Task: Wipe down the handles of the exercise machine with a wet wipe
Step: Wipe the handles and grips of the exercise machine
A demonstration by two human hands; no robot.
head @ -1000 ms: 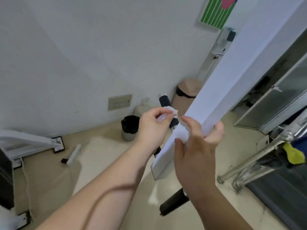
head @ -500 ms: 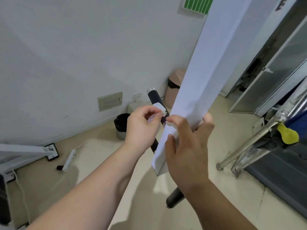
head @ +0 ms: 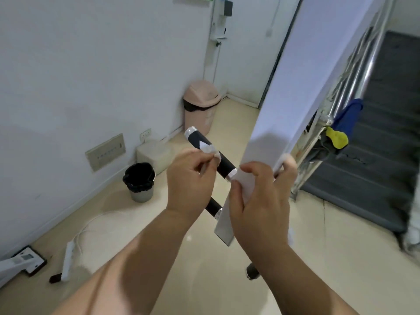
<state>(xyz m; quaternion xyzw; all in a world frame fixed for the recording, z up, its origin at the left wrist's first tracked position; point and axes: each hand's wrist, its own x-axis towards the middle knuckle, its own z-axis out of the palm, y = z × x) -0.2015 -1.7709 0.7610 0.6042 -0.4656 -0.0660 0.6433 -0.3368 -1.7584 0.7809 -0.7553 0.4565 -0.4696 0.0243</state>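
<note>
Wet wipe (head: 210,151): small, white, crumpled, lying on the upper black handle (head: 225,164) about mid-length. We see the left hand (head: 191,185) pinching it between thumb and fingertips, pressed to the grip. The handle has silver caps at both ends and sticks out leftward from the white upright (head: 295,92) of the machine, tilted up and away.

The right hand (head: 256,201) grips the upright just below that handle, thumb on the near face and fingers curled round the far edge. A second black handle (head: 213,205) shows below the left wrist, mostly hidden. Another dark handle end (head: 252,271) pokes out under the right forearm.

On the floor (head: 204,280), beige tile:
- A black-lined bin (head: 139,180) stands left of the hands, near the wall.
- A pink lidded bin (head: 201,103) is farther back, in the corner.
- A white box (head: 152,153) sits against the wall between the two.
- A white power strip (head: 68,260) and its cable lie lower left.

To the right we see a metal railing (head: 354,76) with a blue cloth (head: 347,117) and something yellow (head: 336,138) hung on it. We cannot tell what the yellow thing is. Grey stairs (head: 386,144) lie beyond.
</note>
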